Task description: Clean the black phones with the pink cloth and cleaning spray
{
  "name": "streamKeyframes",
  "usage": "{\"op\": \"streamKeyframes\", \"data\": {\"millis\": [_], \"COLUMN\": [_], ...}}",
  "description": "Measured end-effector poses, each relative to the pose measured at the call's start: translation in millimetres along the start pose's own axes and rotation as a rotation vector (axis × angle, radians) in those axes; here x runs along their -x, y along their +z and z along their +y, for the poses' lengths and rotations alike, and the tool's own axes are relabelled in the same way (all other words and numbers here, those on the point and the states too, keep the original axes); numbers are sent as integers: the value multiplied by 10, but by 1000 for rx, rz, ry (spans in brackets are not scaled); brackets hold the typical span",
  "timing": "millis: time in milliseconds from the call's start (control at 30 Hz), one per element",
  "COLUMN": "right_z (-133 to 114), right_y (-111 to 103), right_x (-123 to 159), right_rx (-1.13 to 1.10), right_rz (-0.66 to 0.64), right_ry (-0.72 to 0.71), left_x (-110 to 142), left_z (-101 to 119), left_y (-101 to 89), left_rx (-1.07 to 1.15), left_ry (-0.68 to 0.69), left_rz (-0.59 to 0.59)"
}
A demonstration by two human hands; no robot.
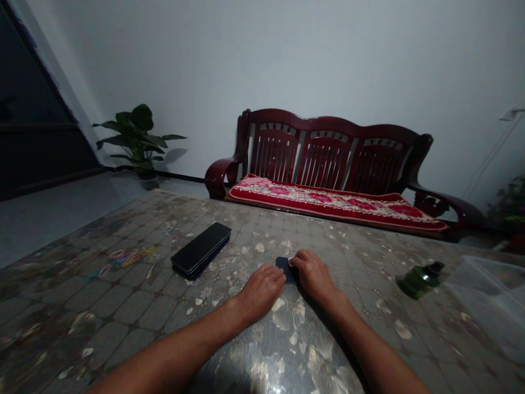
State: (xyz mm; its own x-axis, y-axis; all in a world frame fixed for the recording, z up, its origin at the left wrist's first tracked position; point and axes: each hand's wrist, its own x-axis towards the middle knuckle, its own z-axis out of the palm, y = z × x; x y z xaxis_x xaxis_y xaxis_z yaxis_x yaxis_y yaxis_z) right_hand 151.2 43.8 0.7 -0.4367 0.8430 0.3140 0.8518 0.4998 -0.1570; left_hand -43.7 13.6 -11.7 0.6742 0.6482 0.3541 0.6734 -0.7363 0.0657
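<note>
Both my hands rest on the patterned table, meeting over a small dark flat object. My left hand lies knuckles up with its fingers curled against the object's near left edge. My right hand covers the object's right side, fingers bent over it. Most of the object is hidden under the two hands. To the left of the hands lies a stack of black phones.
Coloured rubber bands are scattered at the table's left. A green bottle lies on its side at the right, beside a clear plastic box. Behind the table stand a dark wooden bench with a red cushion and a potted plant.
</note>
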Motion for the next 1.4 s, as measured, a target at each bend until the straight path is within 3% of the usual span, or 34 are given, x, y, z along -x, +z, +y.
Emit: {"op": "streamKeyframes", "data": {"millis": [133,400,633,833,1067,1267,1400], "right_z": [10,-70,-1,-94,7,-59,-80], "right_y": [25,118,62,79,74,63,82], "right_x": [-20,-90,-54,-41,-28,2,-17], "right_rx": [-1,-108,-15,-122,-30,-134,-141], "right_rz": [9,16,20,22,42,26,30], "right_ry": [23,-119,-3,-107,25,-127,-100], "left_x": [15,6,20,21,25,29,29], "left_z": [-1,-36,-35,-36,-14,-8,-14], "left_y": [4,-3,-11,4,-34,-29,-7], "left_rx": [4,27,40,35,32,51,49], "left_ry": [3,10,10,9,-9,-6,-8], "left_rz": [-3,38,45,57,20,18,7]}}
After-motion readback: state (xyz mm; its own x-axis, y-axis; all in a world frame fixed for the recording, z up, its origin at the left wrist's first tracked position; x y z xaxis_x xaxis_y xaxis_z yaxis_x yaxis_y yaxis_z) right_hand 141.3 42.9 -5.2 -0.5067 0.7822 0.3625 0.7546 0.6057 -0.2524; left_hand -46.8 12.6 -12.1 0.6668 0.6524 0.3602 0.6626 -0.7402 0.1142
